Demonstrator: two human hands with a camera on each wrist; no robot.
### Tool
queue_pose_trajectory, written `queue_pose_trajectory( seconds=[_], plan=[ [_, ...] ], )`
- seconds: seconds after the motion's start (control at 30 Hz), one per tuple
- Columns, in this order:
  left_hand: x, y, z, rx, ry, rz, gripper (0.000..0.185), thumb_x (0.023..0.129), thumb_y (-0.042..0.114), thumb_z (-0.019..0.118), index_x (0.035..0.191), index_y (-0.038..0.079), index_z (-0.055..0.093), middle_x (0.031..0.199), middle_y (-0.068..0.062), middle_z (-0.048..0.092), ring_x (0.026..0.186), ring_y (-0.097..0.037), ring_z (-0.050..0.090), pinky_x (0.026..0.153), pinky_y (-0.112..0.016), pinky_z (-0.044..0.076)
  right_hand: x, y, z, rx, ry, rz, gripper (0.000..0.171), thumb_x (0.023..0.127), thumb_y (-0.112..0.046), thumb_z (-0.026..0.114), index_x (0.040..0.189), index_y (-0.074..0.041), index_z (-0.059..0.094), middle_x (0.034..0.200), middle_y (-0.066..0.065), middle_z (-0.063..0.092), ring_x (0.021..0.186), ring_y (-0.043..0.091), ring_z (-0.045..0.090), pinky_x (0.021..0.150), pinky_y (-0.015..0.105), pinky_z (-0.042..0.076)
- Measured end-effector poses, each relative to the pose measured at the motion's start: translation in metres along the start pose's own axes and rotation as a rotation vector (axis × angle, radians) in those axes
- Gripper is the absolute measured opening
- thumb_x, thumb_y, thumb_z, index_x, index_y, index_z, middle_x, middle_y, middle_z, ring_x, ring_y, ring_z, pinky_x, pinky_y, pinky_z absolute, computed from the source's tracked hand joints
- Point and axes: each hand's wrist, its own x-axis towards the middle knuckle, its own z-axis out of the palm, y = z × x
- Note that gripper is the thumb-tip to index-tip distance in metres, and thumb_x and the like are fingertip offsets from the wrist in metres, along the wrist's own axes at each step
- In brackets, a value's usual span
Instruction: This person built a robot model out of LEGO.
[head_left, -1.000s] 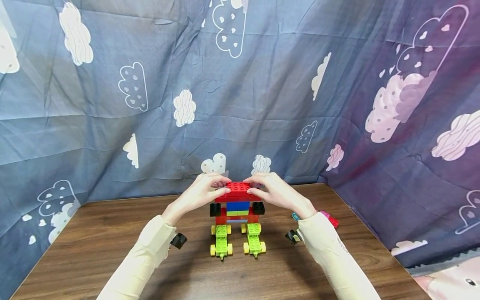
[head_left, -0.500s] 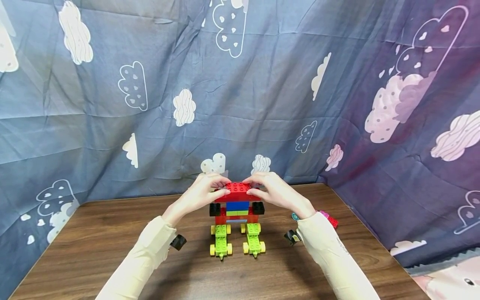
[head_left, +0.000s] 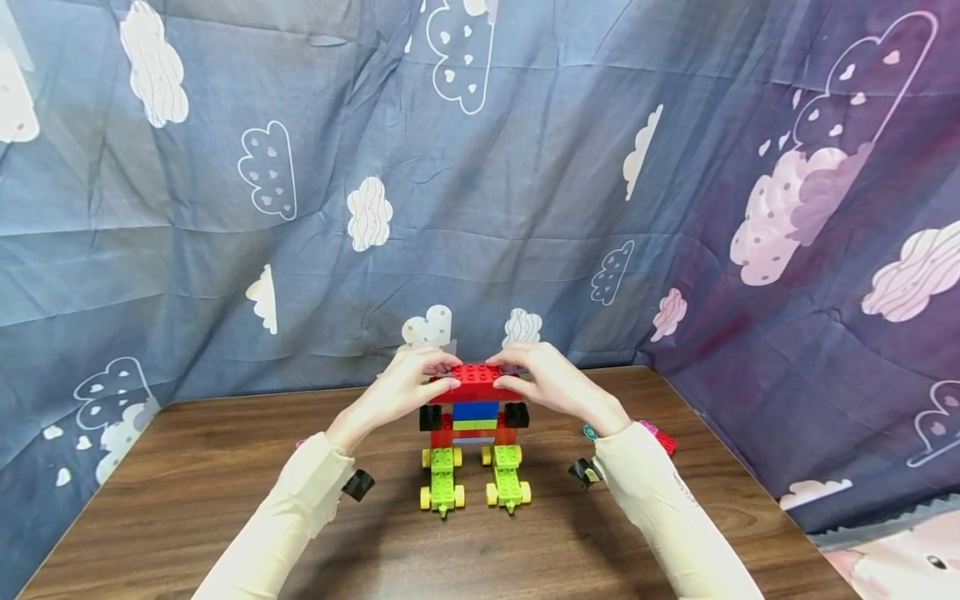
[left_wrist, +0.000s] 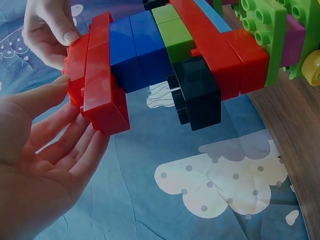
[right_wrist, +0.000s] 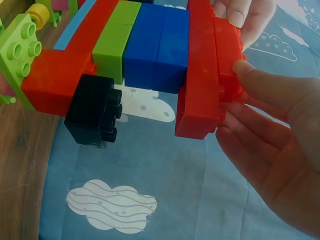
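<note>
A toy figure of stacked building blocks stands on the table in the head view. Its top is a red studded brick (head_left: 475, 375), resting on a row of wider red bricks (left_wrist: 102, 85). My left hand (head_left: 408, 379) pinches the top brick's left end between thumb and fingers, and my right hand (head_left: 546, 377) pinches the right end. Below come blue bricks (right_wrist: 157, 47), lime bricks (right_wrist: 116, 42) and an orange-red layer (left_wrist: 215, 55). Black bricks (head_left: 431, 418) jut out at both sides. Two lime wheeled bases (head_left: 443, 479) with yellow wheels carry the figure.
Near my right sleeve lie a teal piece (head_left: 590, 432) and a red piece (head_left: 667, 443), partly covered by the sleeve. Something pink peeks out beside my left sleeve (head_left: 288, 500). A blue cloth (head_left: 480, 208) with cloud prints hangs behind the wooden table (head_left: 420, 558) and along its right side.
</note>
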Motion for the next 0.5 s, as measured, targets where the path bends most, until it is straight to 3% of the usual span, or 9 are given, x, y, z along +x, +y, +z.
queue_pose_trajectory(
  seconds=[0.23, 0.5],
  plan=[
    [-0.0012, 0.0007, 0.0, 0.029, -0.007, -0.005, 0.028, 0.092, 0.019, 0.07, 0.116, 0.004, 0.07, 0.103, -0.009, 0.071, 0.093, -0.022, 0.068, 0.085, -0.037, 0.057, -0.0006, -0.0007, -0.0003, -0.029, -0.002, -0.032, 0.029, 0.09, -0.02, 0.073, 0.116, -0.008, 0.072, 0.106, 0.005, 0.074, 0.09, 0.016, 0.068, 0.083, 0.033, 0.057],
    [-0.002, 0.0041, 0.0012, 0.097, 0.023, -0.006, 0.029, 0.09, 0.022, 0.072, 0.114, 0.007, 0.071, 0.104, -0.008, 0.072, 0.096, -0.023, 0.064, 0.093, -0.044, 0.047, -0.002, -0.0032, -0.0014, -0.012, 0.009, -0.02, 0.029, 0.088, -0.019, 0.074, 0.114, -0.007, 0.071, 0.1, 0.005, 0.073, 0.085, 0.017, 0.066, 0.081, 0.034, 0.057]
  ],
)
